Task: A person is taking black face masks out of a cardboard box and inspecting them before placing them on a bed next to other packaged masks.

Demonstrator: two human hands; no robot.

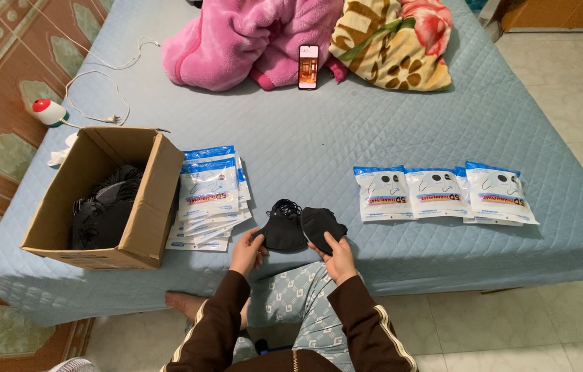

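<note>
- Nearest the camera, the person sits at the edge of a bed covered in a pale blue quilted sheet [388, 131], brown striped sleeves reaching forward over patterned trousers.
- The left hand [246, 249] pinches the lower left edge of a black folded fabric face mask [284, 231], thumb on top and fingers [258, 238] curled beneath, closed on the cloth; its ear loops bunch at the top.
- The right hand [336, 253] grips a second black folded face mask [320, 224] by its lower edge, thumb pressed over it and the other fingers tucked behind, so how far they curl cannot be told.
- Both masks sit low over the bed edge, side by side and overlapping slightly, held flat as though being squared against each other.
- To the left lies a fanned stack of flat white plastic pouches with blue tops [210, 196], leaning against an open brown cardboard box [147, 200] that holds a heap of loose black masks [105, 210], within easy reach of the left hand.
- To the right, well apart, a row of similar white-and-blue pouches [443, 193] lies overlapped in a line; each shows dark shapes on its face.
- Farther off rest a white-and-red small device with a white cord [49, 111], a lit upright smartphone [308, 67], a rumpled pink fleece garment [250, 38] and a yellow floral blanket [394, 41].
</note>
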